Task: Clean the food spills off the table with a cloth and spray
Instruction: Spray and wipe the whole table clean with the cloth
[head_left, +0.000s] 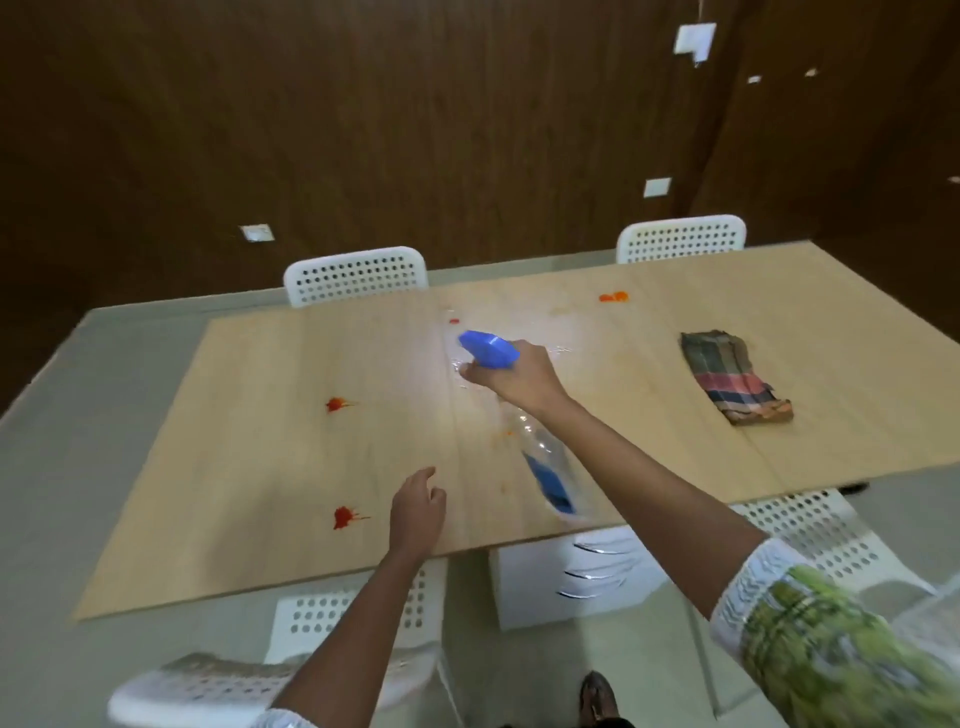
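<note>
the right hand (511, 376) in the middle of the frame wraps its fingers round the spray bottle (540, 452), blue nozzle pointing up the table (260, 519). the left hand (418, 512) hangs loose at the bottom, holding nothing. the cloth (735, 376) lies at the right. 2 red spills (345, 517) sit at lower left, so the spray might miss them and wet bare wood.

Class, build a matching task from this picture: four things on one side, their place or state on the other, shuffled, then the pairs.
Things:
1. spray bottle
2. cloth
3. left hand
4. far chairs

Place or state:
A. folded on the table's right part
B. behind the table's far edge
C. held in the right hand
D. holding nothing, above the near edge

Pairs: 1-C, 2-A, 3-D, 4-B
</note>
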